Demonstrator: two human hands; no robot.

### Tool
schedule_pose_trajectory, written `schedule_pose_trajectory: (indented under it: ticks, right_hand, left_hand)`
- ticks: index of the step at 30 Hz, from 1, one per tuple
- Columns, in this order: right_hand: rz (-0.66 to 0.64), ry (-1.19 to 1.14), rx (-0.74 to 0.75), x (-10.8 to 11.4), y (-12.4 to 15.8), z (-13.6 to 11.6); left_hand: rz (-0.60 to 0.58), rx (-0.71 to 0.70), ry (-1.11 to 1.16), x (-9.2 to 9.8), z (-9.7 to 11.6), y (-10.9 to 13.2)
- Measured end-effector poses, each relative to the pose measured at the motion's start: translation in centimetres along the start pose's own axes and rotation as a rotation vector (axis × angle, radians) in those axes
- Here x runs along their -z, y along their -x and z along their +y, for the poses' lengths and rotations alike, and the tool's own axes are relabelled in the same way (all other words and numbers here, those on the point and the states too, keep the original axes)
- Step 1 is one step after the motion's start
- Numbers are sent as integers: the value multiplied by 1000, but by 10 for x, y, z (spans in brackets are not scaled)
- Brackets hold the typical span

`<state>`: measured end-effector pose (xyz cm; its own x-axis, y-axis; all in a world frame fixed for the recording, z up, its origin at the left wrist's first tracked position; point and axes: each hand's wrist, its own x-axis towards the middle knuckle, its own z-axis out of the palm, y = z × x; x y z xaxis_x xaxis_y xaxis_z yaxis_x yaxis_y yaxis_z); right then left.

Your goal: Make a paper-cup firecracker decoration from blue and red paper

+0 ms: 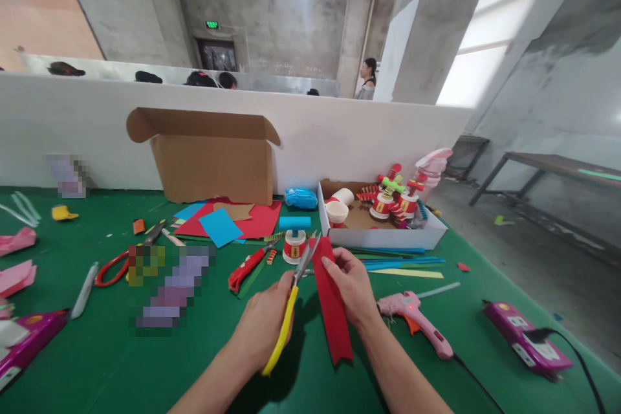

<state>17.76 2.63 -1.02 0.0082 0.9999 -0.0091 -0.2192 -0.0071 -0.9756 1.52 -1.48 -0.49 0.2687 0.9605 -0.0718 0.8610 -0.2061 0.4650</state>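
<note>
Yellow-handled scissors (286, 323) are in my left hand (264, 323), its fingers wrapped round the handles. Their blades point up and are parted beside the upper left edge of a red paper strip (334, 310). The strip hangs from my right hand (352, 281), pinched between thumb and fingers near its upper part; its lower end has a notch. Just behind the blades stands a small red-and-white paper cup (294, 248) with a blue roll (295, 224) across its top.
A white box (388, 237) of cup figures stands at the back right. Nearer lie a pink glue gun (422, 320) with a cord and a purple power strip (526, 339). Red pliers (250, 268), red-handled scissors (112, 270) and coloured paper (257, 220) are on the left.
</note>
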Motion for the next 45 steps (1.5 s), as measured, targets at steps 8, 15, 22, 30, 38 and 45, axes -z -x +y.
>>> schedule_pose_trajectory:
  ticks: [8,15,22,30,38,45]
  right_hand:
    - [-61,63,-84,19,-8,-9]
    - [-74,189,-63,19,-10,-2]
    - [-123,360,16,18,-9,0]
    - [-195,344,-30,19,-8,-2]
    - [-197,328,-53,21,-9,-4]
    - [-211,300,-70,21,-9,-6]
  left_hand:
    - [-123,-80,-118,21,-12,8]
    - [-218,-78,-215,37,-12,14]
    - [-238,-102,-271,33,-13,11]
    - [-233,-110,-270,31,-13,9]
    - [-221,-143,-212,29,-15,10]
    - [-226,-155,-179,30,-17,11]
